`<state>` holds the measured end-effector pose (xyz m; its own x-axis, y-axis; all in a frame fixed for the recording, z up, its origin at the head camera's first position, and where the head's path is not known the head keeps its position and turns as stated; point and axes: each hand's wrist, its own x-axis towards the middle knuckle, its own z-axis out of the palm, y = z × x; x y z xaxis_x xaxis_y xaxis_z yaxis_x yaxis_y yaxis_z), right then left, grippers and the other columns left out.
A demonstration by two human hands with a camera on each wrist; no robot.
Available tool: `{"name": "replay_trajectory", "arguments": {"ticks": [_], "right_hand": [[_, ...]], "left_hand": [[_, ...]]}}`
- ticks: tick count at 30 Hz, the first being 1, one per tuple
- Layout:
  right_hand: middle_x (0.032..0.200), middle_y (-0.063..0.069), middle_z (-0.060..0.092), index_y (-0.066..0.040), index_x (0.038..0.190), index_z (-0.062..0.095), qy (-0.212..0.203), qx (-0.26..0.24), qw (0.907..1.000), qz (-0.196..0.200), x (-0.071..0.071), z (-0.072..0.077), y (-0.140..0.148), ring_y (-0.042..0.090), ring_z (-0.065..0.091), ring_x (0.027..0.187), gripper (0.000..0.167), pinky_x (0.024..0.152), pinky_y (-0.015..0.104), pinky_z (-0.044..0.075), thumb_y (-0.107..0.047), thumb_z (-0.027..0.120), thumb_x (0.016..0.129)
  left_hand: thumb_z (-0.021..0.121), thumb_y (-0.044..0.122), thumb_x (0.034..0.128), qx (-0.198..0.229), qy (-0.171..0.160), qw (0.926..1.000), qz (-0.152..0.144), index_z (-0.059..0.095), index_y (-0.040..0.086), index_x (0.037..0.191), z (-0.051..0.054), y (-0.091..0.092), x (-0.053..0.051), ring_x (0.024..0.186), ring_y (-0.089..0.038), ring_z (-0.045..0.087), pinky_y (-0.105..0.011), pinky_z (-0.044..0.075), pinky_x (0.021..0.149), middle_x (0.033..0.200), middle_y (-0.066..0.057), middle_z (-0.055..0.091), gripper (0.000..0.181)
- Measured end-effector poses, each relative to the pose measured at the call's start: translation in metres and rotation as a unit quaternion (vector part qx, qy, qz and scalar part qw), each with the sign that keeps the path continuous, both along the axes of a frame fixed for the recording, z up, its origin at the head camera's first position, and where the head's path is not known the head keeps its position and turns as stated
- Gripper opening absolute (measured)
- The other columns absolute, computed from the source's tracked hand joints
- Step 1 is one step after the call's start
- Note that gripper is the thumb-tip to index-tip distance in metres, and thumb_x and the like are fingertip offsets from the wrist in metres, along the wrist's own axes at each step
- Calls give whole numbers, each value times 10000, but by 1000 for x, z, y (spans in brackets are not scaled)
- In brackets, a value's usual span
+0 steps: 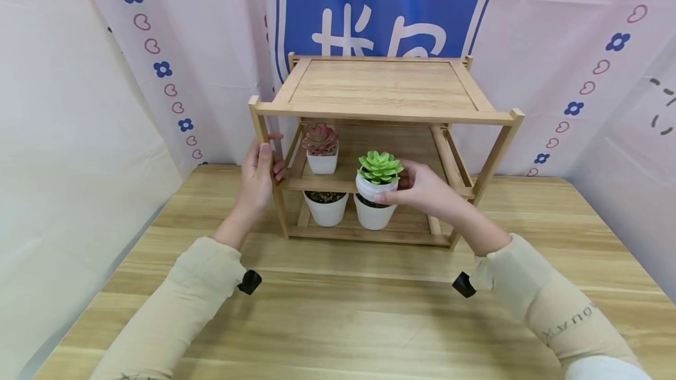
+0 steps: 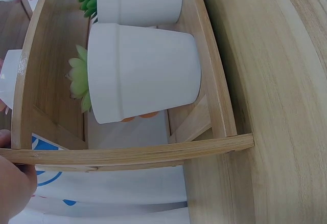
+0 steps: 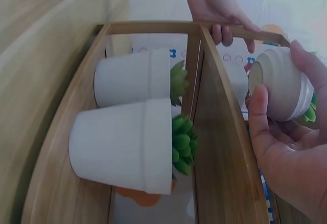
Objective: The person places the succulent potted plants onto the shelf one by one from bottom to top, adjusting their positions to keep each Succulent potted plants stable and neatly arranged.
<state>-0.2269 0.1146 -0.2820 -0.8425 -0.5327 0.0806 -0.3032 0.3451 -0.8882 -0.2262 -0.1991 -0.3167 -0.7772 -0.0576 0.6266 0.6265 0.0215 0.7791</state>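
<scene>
My right hand (image 1: 430,192) grips a small white pot with a bright green succulent (image 1: 379,168) at the front edge of the middle board of a wooden shelf rack (image 1: 380,84). In the right wrist view, thumb and fingers curl round that white pot (image 3: 278,83), which is clear of the board's edge. My left hand (image 1: 257,175) holds the rack's front left post, its fingers wrapped round it. On the middle board at the left stands a red succulent in a square white pot (image 1: 322,163). Whether the green plant's pot touches the board cannot be told from the head view.
Two larger white pots, a left one (image 1: 327,213) and a right one (image 1: 374,219), stand on the bottom board; the wrist views show green succulents (image 3: 182,144) in them. The rack stands on a wood-grain table (image 1: 338,309) before a printed curtain (image 1: 222,28).
</scene>
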Motion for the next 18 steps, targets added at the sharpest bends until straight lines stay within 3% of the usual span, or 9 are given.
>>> {"name": "replay_trajectory", "arguments": {"ticks": [10, 18], "right_hand": [[1231, 181, 667, 14, 1465, 476, 242, 166, 9995, -107, -13, 7, 4, 279, 646, 1112, 667, 878, 352, 548, -189, 778, 906], [1321, 215, 610, 13, 1515, 407, 53, 277, 9993, -231, -19, 12, 0, 351, 601, 1221, 731, 939, 436, 539, -194, 778, 920]], "left_hand": [[424, 600, 1014, -19, 40, 10000, 29, 554, 85, 1245, -1, -2, -2, 592, -101, 388, -195, 355, 535, 698, -28, 396, 579], [423, 603, 1012, -32, 73, 10000, 40, 550, 60, 1245, -1, 0, -1, 588, -109, 389, -196, 358, 532, 696, -22, 402, 605]]}}
